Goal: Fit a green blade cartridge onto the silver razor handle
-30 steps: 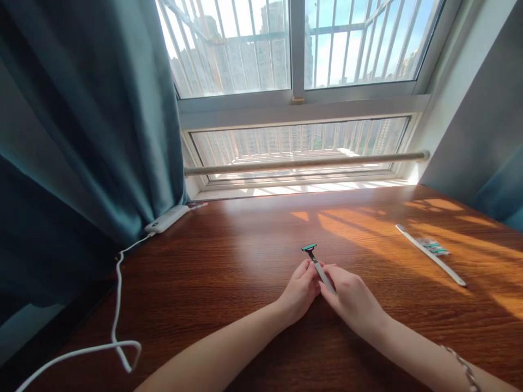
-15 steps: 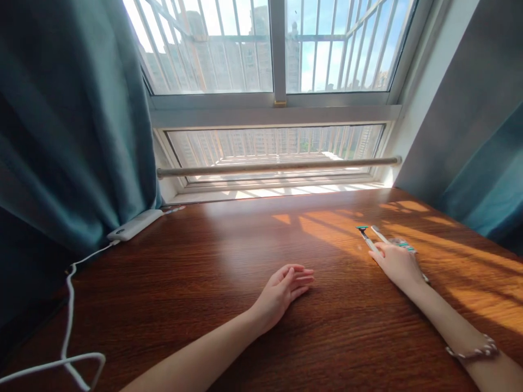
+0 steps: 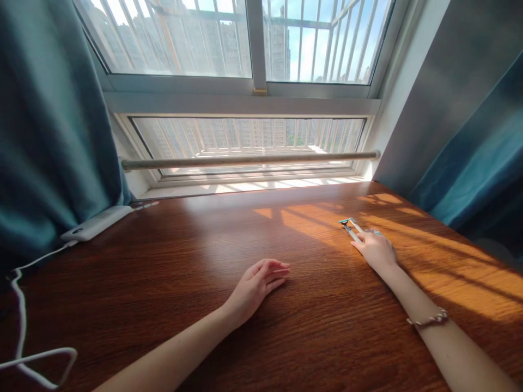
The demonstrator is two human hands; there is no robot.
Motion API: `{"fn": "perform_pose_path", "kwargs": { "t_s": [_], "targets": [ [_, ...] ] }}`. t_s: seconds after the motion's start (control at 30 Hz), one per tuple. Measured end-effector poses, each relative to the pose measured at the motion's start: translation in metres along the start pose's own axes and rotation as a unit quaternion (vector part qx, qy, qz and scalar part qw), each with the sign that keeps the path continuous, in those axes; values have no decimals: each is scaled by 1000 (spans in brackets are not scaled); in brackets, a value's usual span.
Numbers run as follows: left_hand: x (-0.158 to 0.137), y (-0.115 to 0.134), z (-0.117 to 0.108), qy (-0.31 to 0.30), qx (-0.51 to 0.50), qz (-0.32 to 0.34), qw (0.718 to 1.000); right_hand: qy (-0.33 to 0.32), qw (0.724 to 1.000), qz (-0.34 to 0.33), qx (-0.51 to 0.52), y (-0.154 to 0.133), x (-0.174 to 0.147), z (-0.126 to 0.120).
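My left hand [image 3: 255, 283] rests on the wooden table with its fingers loosely stretched out and nothing in them. Farther off to the right, my right hand [image 3: 375, 250] is closed round the handle of a razor [image 3: 352, 234], whose teal-edged head points away to the left. A slim white stick [image 3: 356, 225] lies against the razor, its near end hidden by the fingers. Just behind the knuckles a small clear-and-teal item [image 3: 376, 232] shows in part; I cannot tell what it is. A beaded bracelet [image 3: 428, 319] circles my right wrist.
A white power strip [image 3: 96, 223] with a white cable [image 3: 22, 316] lies at the table's left edge by the blue curtain [image 3: 44, 141]. A rail [image 3: 253, 160] crosses the window beyond the table's far edge. Sunlight stripes the right side of the tabletop [image 3: 327, 326].
The view has turned right, so everything sits farther left. The razor's head and the white stick's tip have come closer together at my right hand. My left hand keeps its pose.
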State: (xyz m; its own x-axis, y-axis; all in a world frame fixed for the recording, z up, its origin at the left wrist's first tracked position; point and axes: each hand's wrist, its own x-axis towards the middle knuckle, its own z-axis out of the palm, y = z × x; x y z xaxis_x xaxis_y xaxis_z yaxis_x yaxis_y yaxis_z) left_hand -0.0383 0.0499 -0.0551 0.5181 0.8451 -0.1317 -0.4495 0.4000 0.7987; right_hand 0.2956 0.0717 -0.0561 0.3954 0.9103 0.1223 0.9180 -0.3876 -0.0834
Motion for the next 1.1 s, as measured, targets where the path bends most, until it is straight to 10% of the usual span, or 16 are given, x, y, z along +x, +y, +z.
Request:
{"fn": "perform_pose_path", "kwargs": {
  "t_s": [1.1],
  "targets": [
    [-3, 2, 3, 6, 8, 1, 1000, 40, 999, 30, -19, 3, 3, 14]
  ]
}}
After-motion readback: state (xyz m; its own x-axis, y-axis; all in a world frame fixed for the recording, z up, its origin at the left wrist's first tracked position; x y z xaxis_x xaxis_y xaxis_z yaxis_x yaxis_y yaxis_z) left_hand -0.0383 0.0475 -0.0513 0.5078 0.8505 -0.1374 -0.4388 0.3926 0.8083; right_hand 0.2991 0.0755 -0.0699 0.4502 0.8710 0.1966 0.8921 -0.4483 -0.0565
